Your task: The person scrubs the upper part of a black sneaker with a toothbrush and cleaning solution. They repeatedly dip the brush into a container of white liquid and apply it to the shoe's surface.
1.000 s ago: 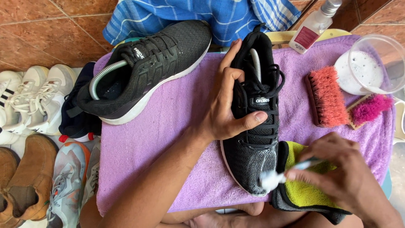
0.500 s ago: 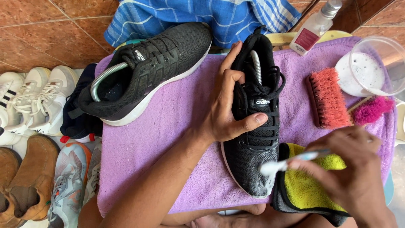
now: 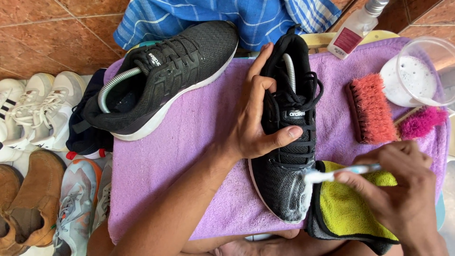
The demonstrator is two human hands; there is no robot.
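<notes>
Covering the work surface, a purple towel (image 3: 199, 156), with a second black sneaker (image 3: 166, 80) lying on its far left part. Standing upright near the middle, toe toward the wearer, the black sneaker (image 3: 284, 142) being cleaned. Gripping its laced midfoot, left hand (image 3: 258, 121), thumb over the tongue. Pinching a small toothbrush (image 3: 339, 173), right hand (image 3: 400, 189), white bristles pressed on the foamy toe edge. Lying beneath, a yellow cloth (image 3: 353, 208). Resting well to the right, an orange scrub brush (image 3: 372, 109).
</notes>
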